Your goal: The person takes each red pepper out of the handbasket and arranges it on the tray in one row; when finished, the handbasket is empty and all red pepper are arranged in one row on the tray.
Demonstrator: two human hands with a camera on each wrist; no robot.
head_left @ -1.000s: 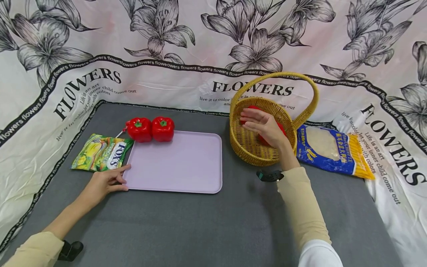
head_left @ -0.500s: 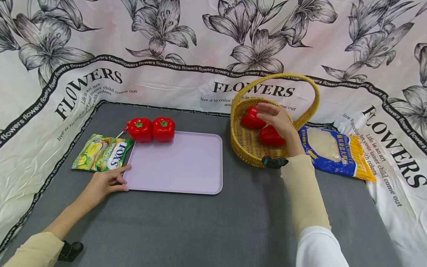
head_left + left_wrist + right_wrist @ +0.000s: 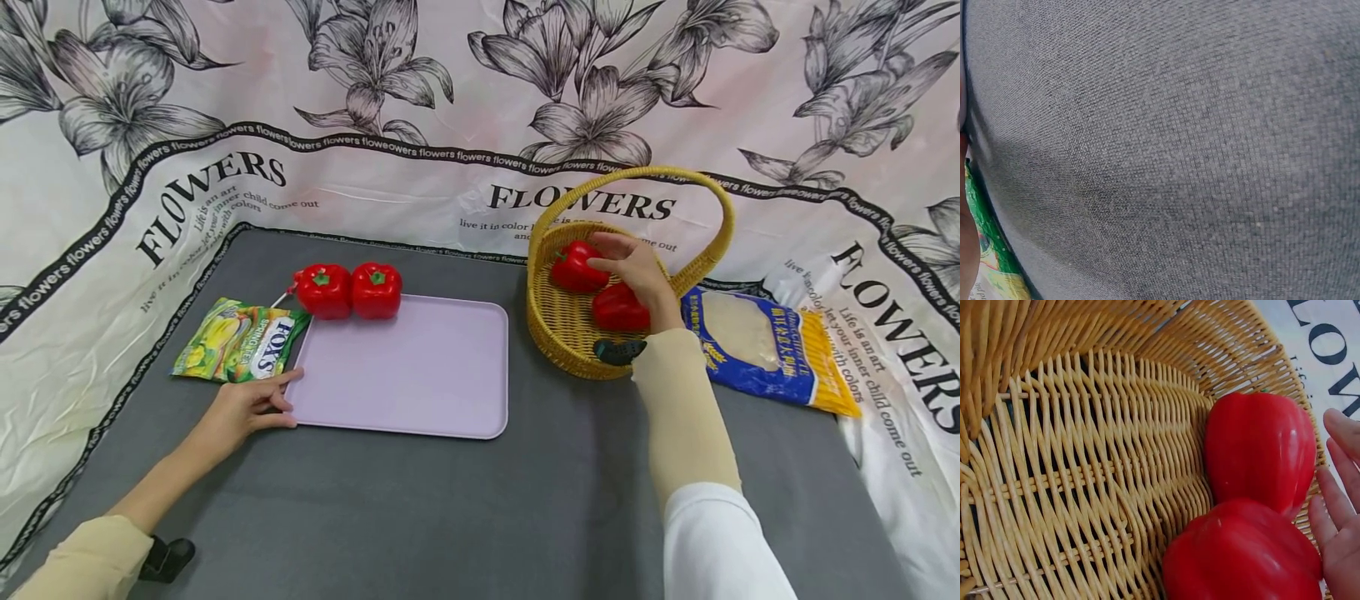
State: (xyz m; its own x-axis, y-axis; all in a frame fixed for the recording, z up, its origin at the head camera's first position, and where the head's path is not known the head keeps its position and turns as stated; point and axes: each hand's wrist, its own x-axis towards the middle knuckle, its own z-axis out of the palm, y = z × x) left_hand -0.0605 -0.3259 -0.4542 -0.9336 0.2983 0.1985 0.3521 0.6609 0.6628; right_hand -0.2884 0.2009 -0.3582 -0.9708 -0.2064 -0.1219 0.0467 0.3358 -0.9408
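1. Right hand [image 3: 632,271]: inside the right side of the basket [image 3: 550,340], beside two red peppers. Fingers are apart and uncurled; no pinch is evident. Whether a fingertip touches a pepper, I cannot tell.
2. Left hand [image 3: 243,414]: at the left edge of the lilac tray [image 3: 420,367], index finger and thumb parted against it. No firm clasp shows.
3. Handling advice: in my judgement, the right hand should settle on one pepper, with thumb and fingers on opposite sides of its body. The skin looks glossy and may slip, so full finger pads would serve better than tips. A straight lift, clear of the handle [image 3: 652,172], seems safest. Light pressure from the left hand should keep the tray steady.
4. Basket contents: the far pepper [image 3: 577,267] and the near pepper [image 3: 621,307] lie close together, apparently touching. Woven floor is visible to their left.
5. Tray: a pair of upright peppers [image 3: 377,290] stands side by side at its far left corner; how fully they rest on it is unclear.
6. Packaging: a green packet [image 3: 236,337] lies left of the tray, a blue-and-yellow bag [image 3: 765,346] right of the basket.
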